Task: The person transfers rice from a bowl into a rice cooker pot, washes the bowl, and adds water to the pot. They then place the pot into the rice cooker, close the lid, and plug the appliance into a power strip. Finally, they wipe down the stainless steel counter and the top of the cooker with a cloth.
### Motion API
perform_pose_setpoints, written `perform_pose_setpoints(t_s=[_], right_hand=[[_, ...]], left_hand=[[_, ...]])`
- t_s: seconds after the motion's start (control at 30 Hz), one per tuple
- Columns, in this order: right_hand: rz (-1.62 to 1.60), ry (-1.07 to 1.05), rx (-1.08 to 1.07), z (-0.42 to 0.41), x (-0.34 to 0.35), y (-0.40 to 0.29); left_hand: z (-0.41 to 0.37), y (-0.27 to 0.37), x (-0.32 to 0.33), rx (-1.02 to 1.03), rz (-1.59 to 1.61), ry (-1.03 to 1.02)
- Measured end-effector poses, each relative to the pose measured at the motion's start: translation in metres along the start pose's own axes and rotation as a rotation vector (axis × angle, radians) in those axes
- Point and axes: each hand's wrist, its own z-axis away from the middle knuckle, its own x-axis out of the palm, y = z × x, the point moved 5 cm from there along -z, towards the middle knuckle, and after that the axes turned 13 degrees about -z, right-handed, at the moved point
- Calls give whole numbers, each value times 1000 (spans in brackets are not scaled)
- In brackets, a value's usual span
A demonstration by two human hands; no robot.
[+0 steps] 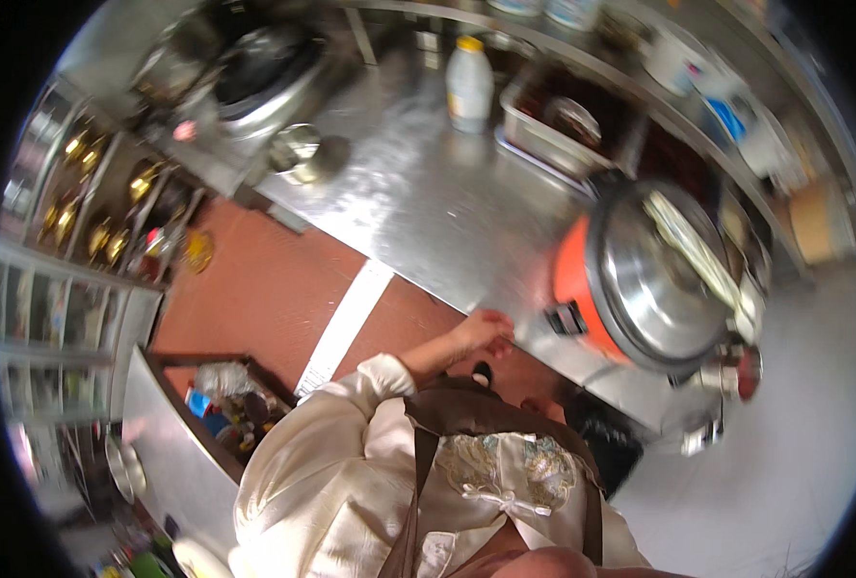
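My left hand [487, 334] is beside the front edge of the steel counter [428, 224], its fingers loosely bent and blurred, with nothing seen in them. Low before the brown apron [464, 404], a small patch of my right hand [545, 410] shows; most of it is hidden. An orange rice cooker [587, 282] with a shiny steel lid [662, 289] stands on the counter to the right of my left hand. Across its lid lies a long pale folded strip [695, 249], perhaps cloth or plastic.
Along the counter's back are a white bottle [469, 85] with a yellow cap and a steel pan [543, 137] with dark contents. A steel cup [295, 153] stands leftward. Behind my left arm is a bin [214, 433] of rubbish. Brass-coloured pots [106, 242] fill a rack.
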Motion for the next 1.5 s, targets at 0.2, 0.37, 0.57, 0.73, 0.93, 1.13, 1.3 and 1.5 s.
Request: perform_pose_setpoints(t_s=[0.2, 0.37, 0.57, 0.73, 0.93, 1.13, 1.3, 1.5], right_hand=[[-15, -264, -72, -87, 41, -116], [211, -408, -401, -159, 113, -158], [177, -379, -522, -247, 224, -271], [297, -98, -622, -343, 293, -358], [707, -31, -339, -411, 335, -418], [753, 109, -367, -477, 352, -409], [606, 376, -450, -499, 315, -432], [684, 622, -334, -571, 240, -424]], left_hand=[[129, -5, -100, 234, -12, 482], [230, -51, -149, 283, 184, 782], [335, -121, -242, 289, 262, 1047], [388, -137, -304, 294, 310, 1169], [402, -149, -360, 267, 321, 1100], [398, -144, -433, 285, 316, 1116], [395, -124, -511, 266, 318, 1177], [390, -57, -583, 219, 281, 1148]])
